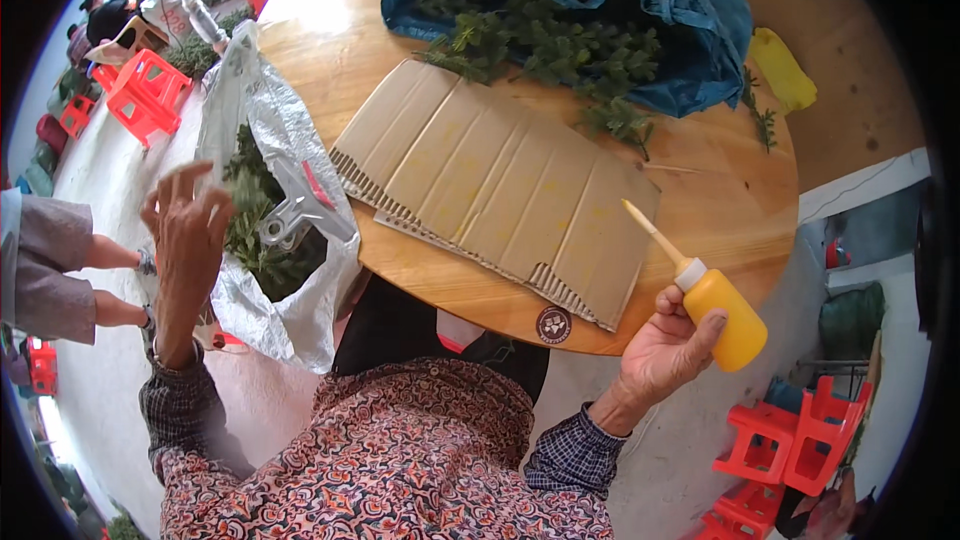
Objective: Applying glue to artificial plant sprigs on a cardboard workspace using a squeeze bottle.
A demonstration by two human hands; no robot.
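Observation:
My right hand [665,350] grips a yellow squeeze bottle [727,318] with a white collar and a long thin nozzle. The nozzle points up and left, over the right edge of a ribbed cardboard sheet [490,175] with yellowish smears. Off the table's left side, my left hand [188,215] is raised with its fingers apart and bent, and I see nothing in it. Beside it hangs a white plastic bag [285,105] holding green sprigs [255,215]. A large metal clip [295,215] sits at the bag's edge, by the table.
At the table's [310,50] far side lies a blue plastic bag [700,0], green artificial-looking branches [560,40] spilling from its mouth. A yellow bag [783,70] is at the far right. Red stools [148,95] stand on the left, more at lower right. A person's legs [55,260] are at left.

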